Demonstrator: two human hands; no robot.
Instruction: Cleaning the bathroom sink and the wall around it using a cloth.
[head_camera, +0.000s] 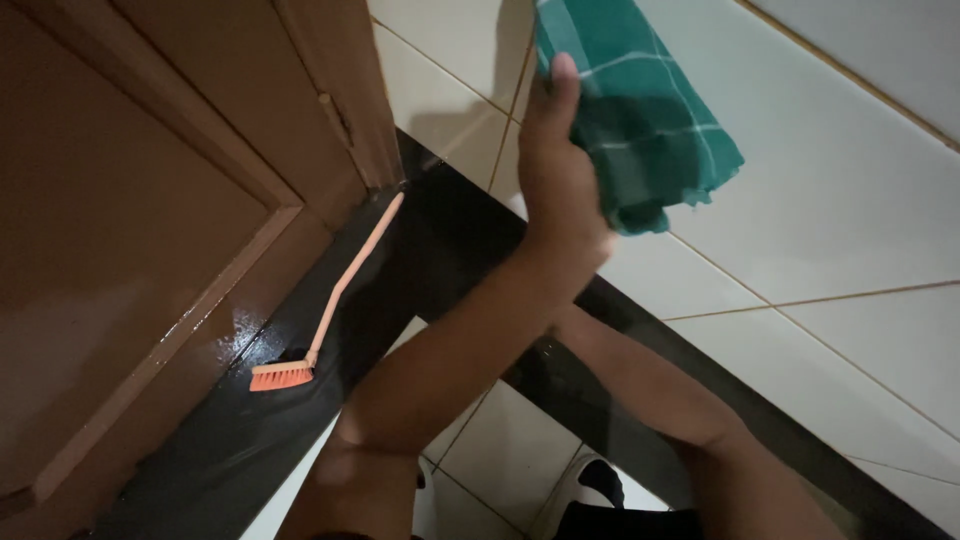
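An orange brush (330, 300) leans against the brown door (130, 220) on the dark floor strip. My left hand (555, 170) presses a folded green checked cloth (640, 110) flat-fingered against the white wall tiles (830, 180); my right hand is hidden.

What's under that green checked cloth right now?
The green checked cloth lies against white wall tile, pressed by a hand. The tile directly beneath it is covered, so its condition cannot be seen.

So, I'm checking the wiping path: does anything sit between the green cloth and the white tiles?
Nothing visible. The left hand holds the green cloth against the white tiles; the orange brush lies apart by the door.
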